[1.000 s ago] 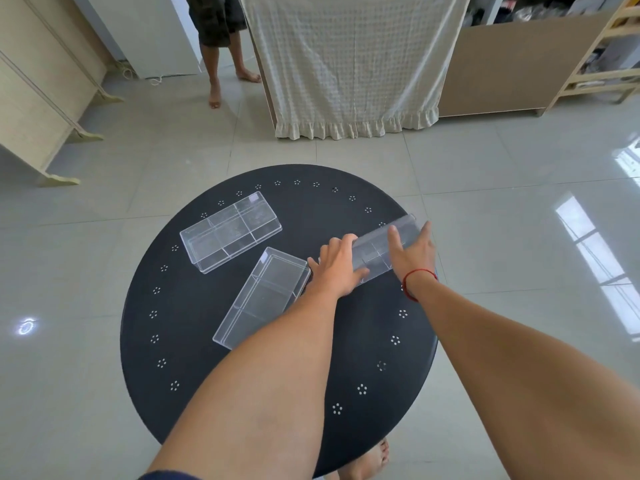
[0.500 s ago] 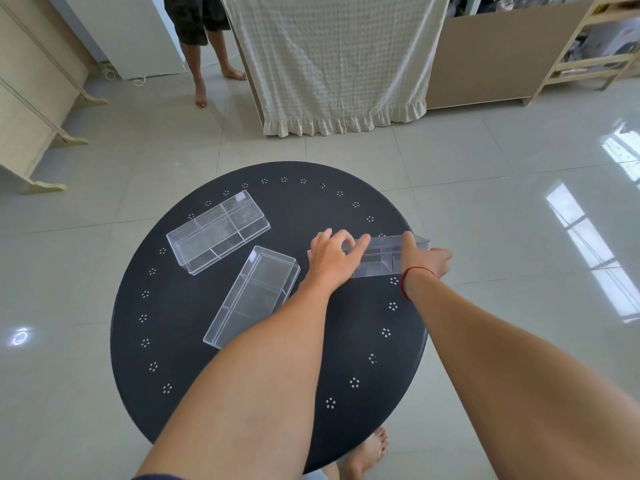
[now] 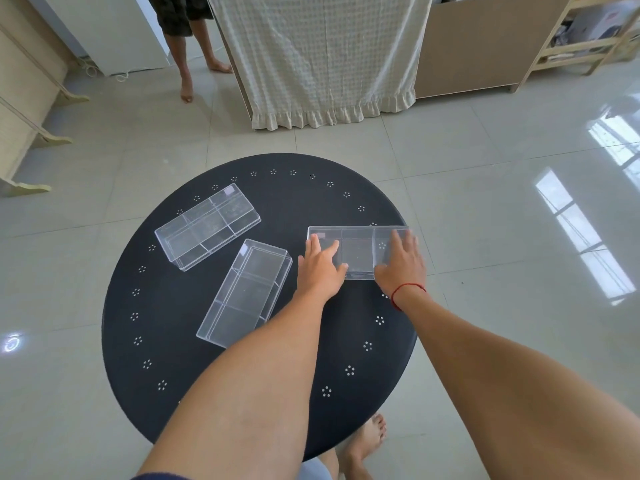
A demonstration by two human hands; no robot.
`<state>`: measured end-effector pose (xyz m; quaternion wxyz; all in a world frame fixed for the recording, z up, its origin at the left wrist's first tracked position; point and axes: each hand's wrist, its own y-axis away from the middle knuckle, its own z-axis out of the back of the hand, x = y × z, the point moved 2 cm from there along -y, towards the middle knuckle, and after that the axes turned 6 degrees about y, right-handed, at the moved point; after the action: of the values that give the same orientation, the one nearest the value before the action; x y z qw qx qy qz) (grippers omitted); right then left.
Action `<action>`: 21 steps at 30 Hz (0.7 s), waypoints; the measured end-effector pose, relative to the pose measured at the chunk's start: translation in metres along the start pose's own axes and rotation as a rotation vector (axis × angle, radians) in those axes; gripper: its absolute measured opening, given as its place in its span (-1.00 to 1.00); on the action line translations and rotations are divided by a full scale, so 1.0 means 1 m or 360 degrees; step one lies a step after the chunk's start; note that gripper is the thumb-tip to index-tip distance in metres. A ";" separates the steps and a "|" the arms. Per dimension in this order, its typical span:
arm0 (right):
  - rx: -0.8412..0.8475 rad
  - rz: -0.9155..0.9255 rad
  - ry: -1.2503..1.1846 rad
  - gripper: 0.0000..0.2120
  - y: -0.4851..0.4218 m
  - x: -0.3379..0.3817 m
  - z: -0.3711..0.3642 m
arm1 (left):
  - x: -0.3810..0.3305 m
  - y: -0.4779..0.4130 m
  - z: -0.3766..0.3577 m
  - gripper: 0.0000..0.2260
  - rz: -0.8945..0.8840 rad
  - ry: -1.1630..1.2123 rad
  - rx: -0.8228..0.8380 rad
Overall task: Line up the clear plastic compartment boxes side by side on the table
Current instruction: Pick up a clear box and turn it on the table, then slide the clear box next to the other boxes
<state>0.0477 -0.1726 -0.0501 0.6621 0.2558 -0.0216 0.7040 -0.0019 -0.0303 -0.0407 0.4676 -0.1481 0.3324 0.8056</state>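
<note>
Right box [image 3: 358, 251] under both hands [image 3: 360, 268]

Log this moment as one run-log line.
stage: aligning | left hand and right hand: both flat on right box | other two boxes: angled, apart | lineup: not done

Desk [image 3: 194, 344]: black, round, with small white dot rosettes ringed near the rim. Three compartment boxes [image 3: 207, 226] [image 3: 245, 292] [image 3: 358, 251]: clear, colourless plastic. Wrist cord [image 3: 406, 292]: red. Curtain [image 3: 318, 53]: cream with a fine check and frilled hem. Floor [image 3: 485, 202]: pale grey glossy tiles.
</note>
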 end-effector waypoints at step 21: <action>0.0475 0.0707 0.0343 -0.49 0.038 0.153 -0.049 | 0.123 0.069 0.042 -0.43 0.0523 0.0165 -0.0445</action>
<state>-0.0030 -0.0186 -0.0215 0.4451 0.2633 0.0973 0.8503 -0.1217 0.0554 -0.0500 0.2872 -0.1967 0.2607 0.9005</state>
